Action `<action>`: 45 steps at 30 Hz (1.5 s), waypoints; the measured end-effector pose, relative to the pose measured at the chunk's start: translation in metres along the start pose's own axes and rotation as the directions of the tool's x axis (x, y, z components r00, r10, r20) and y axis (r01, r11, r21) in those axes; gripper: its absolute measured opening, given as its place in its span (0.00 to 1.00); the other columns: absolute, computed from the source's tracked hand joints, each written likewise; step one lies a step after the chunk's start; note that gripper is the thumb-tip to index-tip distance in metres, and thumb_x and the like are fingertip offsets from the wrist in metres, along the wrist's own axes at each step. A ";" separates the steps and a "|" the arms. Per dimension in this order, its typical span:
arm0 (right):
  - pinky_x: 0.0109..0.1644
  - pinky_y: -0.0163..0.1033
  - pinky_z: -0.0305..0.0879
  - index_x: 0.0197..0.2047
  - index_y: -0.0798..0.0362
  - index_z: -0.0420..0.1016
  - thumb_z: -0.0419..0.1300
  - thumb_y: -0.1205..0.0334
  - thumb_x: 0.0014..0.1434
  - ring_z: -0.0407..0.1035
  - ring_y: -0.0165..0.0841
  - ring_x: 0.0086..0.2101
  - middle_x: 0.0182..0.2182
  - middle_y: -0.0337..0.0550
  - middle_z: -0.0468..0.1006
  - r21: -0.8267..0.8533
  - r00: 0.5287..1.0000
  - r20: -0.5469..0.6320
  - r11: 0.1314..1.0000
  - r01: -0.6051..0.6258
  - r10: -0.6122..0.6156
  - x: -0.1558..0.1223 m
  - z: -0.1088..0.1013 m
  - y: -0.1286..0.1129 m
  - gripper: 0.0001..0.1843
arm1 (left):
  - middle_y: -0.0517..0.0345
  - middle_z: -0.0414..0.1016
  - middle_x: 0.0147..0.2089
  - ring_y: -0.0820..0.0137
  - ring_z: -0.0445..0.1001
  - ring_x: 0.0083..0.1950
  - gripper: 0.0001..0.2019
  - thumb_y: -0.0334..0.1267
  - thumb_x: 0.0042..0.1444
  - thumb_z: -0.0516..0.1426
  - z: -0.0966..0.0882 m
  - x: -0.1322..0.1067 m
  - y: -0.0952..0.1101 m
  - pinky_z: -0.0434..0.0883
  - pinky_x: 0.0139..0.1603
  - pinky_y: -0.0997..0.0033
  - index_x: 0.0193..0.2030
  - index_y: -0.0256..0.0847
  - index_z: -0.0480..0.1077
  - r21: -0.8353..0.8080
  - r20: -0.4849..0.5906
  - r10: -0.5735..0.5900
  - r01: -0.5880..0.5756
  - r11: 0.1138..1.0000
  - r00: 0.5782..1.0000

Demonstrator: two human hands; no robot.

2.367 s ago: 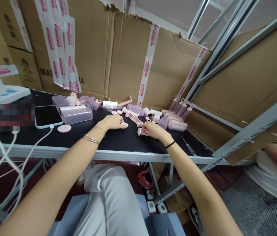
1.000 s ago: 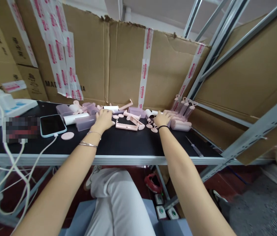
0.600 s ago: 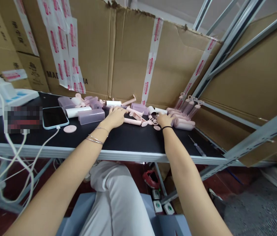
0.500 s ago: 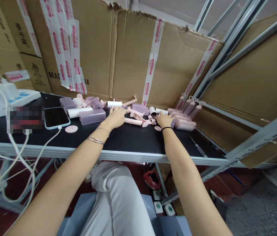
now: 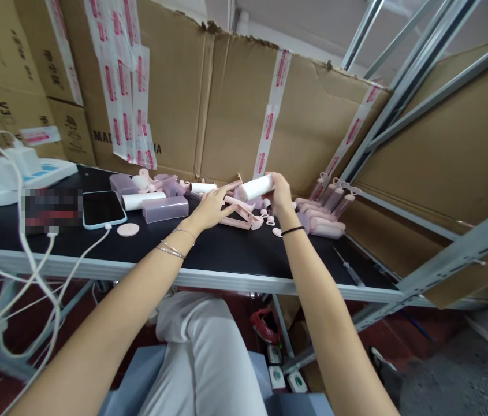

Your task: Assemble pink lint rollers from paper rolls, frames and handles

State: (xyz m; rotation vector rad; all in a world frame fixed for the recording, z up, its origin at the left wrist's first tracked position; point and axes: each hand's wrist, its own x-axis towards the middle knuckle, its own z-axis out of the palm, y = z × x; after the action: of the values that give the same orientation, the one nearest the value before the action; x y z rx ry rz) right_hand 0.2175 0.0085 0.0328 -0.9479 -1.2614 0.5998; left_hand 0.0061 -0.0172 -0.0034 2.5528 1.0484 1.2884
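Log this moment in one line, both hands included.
right hand: gripping white tube | left hand: spread by pink bracket, contact unclear | phone: on table, plugged in | screwdriver: on table

Silver bracelets point(image 5: 171, 250) ring the left wrist point(image 5: 189, 227), a black band point(image 5: 293, 230) the right, and trousers point(image 5: 200, 346) are pale grey
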 end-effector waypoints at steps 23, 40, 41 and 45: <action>0.35 0.31 0.62 0.35 0.52 0.66 0.51 0.50 0.60 0.63 0.27 0.31 0.29 0.36 0.69 -0.120 0.988 -0.086 0.986 0.117 -0.128 -0.047 0.029 0.012 0.14 | 0.48 0.77 0.46 0.64 0.75 0.44 0.33 0.36 0.49 0.56 -0.010 -0.003 0.006 0.69 0.51 0.63 0.64 0.33 0.61 -0.048 0.234 -0.038 0.051 0.998 0.971; 0.41 0.33 0.67 0.48 0.54 0.63 0.48 0.44 0.61 0.68 0.31 0.43 0.44 0.47 0.71 -0.122 0.979 -0.193 0.992 0.037 -0.060 -0.039 0.025 0.016 0.23 | 0.45 0.73 0.55 0.61 0.73 0.52 0.35 0.29 0.48 0.52 -0.008 -0.002 -0.001 0.68 0.56 0.62 0.67 0.34 0.56 0.037 0.177 -0.095 0.090 0.995 0.980; 0.44 0.35 0.67 0.52 0.55 0.61 0.46 0.45 0.62 0.68 0.32 0.46 0.48 0.50 0.70 -0.141 0.971 -0.235 0.990 0.012 -0.046 -0.037 0.022 0.015 0.24 | 0.43 0.70 0.58 0.60 0.71 0.55 0.35 0.29 0.49 0.52 -0.008 -0.002 -0.003 0.66 0.58 0.60 0.67 0.33 0.55 0.066 0.160 -0.129 0.120 0.991 0.979; 0.53 0.40 0.65 0.63 0.57 0.50 0.48 0.51 0.63 0.65 0.37 0.53 0.56 0.57 0.65 -0.385 0.958 -0.238 0.921 0.057 -0.159 -0.040 0.013 0.005 0.30 | 0.37 0.55 0.69 0.53 0.54 0.70 0.35 0.39 0.53 0.54 -0.006 -0.001 -0.005 0.53 0.68 0.52 0.68 0.29 0.52 0.144 0.088 -0.222 0.209 0.967 0.971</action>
State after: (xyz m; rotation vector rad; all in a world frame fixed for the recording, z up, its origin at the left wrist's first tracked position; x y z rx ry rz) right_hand 0.1961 -0.0186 0.0080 -1.2211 -1.1967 0.1320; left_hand -0.0012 -0.0154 -0.0017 2.4800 1.3889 1.0531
